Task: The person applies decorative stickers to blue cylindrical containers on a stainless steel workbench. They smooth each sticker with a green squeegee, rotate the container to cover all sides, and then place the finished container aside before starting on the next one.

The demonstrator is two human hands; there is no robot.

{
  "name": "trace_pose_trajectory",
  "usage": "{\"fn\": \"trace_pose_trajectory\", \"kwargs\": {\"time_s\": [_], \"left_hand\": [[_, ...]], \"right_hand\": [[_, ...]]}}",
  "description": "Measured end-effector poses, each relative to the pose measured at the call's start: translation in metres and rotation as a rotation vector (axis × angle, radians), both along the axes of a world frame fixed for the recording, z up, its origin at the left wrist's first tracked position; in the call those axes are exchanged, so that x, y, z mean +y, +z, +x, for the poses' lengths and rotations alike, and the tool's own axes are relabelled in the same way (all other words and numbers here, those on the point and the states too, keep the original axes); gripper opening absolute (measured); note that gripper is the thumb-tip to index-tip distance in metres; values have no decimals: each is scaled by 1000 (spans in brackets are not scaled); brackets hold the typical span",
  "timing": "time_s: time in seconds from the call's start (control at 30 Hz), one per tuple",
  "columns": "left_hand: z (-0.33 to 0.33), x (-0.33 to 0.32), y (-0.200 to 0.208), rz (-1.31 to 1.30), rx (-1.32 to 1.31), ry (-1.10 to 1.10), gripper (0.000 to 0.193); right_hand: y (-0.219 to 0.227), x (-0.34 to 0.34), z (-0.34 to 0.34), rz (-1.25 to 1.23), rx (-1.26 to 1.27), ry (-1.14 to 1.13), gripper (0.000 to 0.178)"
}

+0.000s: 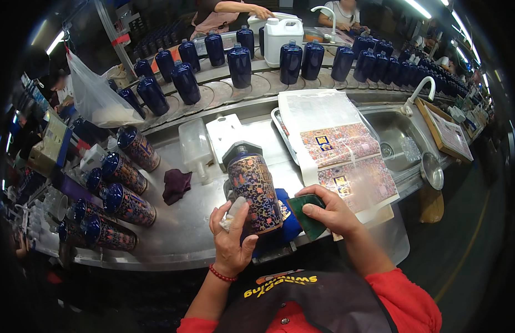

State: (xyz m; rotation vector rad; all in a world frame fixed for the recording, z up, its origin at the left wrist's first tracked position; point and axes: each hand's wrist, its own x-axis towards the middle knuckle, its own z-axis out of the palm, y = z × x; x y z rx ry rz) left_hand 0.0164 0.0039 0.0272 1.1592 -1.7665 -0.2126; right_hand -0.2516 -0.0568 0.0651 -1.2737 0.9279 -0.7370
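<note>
The metal desk (171, 236) spread widest, running from the standing bottles (127, 205) at the left to the sink at the right. On its right half lay the printed sheets (346, 145), thin and limp by their look, so they would probably crease or tear unless lifted by their edges.

The patterned bottle (256, 191) was near the middle of the desk, just left of the sheets, its base near and its neck far, against a grey holder (257, 149). It looked stiff and glossy, likely glass or ceramic: fairly heavy for its bulk, slippery if wet, and apt to chip or break if dropped. The floral covering seemed the delicate part, since a hard squeeze or a sideways drag might wrinkle it. The plain blue shoulder and the base looked the better places to take hold, with one hand supporting the weight from below.

A blue cloth (291, 219), soft and crumpled, lay just right of the base.

The left grip (231, 238) was spread, its fingers against the bottle's near left side rather than wrapped around it. The right grip (335, 213) was pinching a green scraper (308, 225), thumb on top, just right of the bottle; the scraper looked light and somewhat flexible, best held by its far edge.

The bottle's neck (241, 149), slimmest of all, probably offered only a steadying hold.
</note>
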Motion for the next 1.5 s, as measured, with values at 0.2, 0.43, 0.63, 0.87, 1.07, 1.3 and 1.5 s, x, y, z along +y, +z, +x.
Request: {"fn": "trace_pose_trajectory", "kwargs": {"time_s": [0.2, 0.43, 0.63, 0.87, 1.07, 1.3, 1.5], "left_hand": [[6, 51, 1, 28, 73, -97, 46], [46, 155, -107, 572, 546, -39, 37], [116, 255, -304, 1166, 248, 803, 31], [60, 229, -361, 1486, 359, 797, 29], [17, 184, -341, 1485, 401, 812, 28], [-12, 126, -342, 1547, 460, 895, 26], [-17, 116, -322, 1595, 519, 933, 25]], "right_hand": [[-6, 40, -53, -181, -185, 111, 35], [-79, 135, -182, 201, 86, 54, 31], [-241, 233, -218, 899, 772, -173, 36], [-328, 272, -198, 842, 861, -130, 37], [-344, 219, -175, 752, 815, -189, 38], [-354, 118, -148, 770, 890, -171, 39], [-326, 89, -142, 796, 935, -118, 41]]}}
